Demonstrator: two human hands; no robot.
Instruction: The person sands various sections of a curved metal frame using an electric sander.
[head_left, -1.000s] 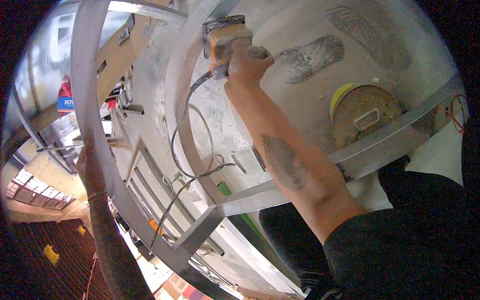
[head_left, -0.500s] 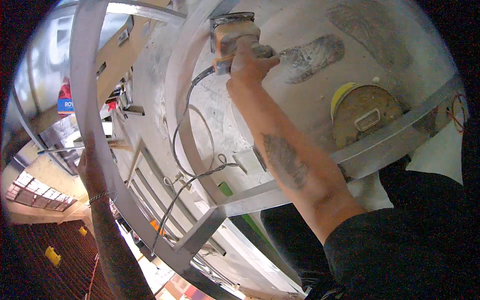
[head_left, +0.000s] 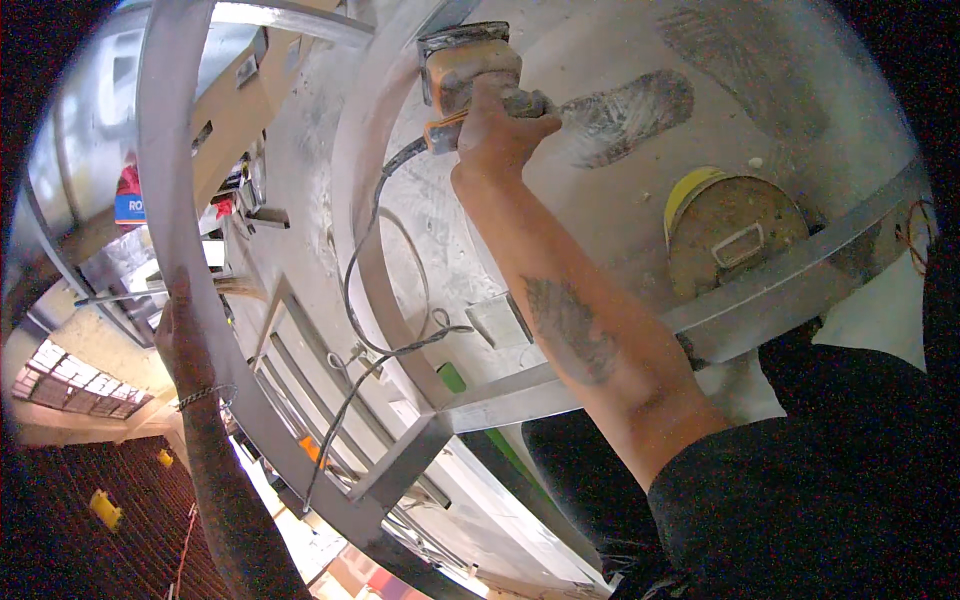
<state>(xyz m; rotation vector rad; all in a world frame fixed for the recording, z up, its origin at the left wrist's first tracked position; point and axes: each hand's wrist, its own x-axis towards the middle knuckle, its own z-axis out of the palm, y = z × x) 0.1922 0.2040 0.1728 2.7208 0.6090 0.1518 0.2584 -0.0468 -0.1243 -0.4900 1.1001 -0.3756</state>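
My right hand [head_left: 500, 130] reaches far forward, closed round the body of a dusty orange and grey power sander [head_left: 465, 75]. The sander's dark pad end points away from me, beside a curved grey bar; whether it touches the bar I cannot tell. From its near end a black cord [head_left: 349, 270] loops down to the lower left. My left hand [head_left: 180, 335] is wrapped round the long upright bar of a grey metal frame [head_left: 168, 110] on the left. Part of its fingers is hidden behind the bar.
A round lid-like disc with a handle and yellow rim [head_left: 690, 195] lies on the dusty floor to the right. A white square piece [head_left: 500, 322] sits near the cord. A near crossbar [head_left: 770, 295] spans the right. Slatted metal pieces [head_left: 300, 350] lie beyond the left bar.
The sander and my right hand have shifted very slightly up and to the left. My left hand keeps its place on the bar.
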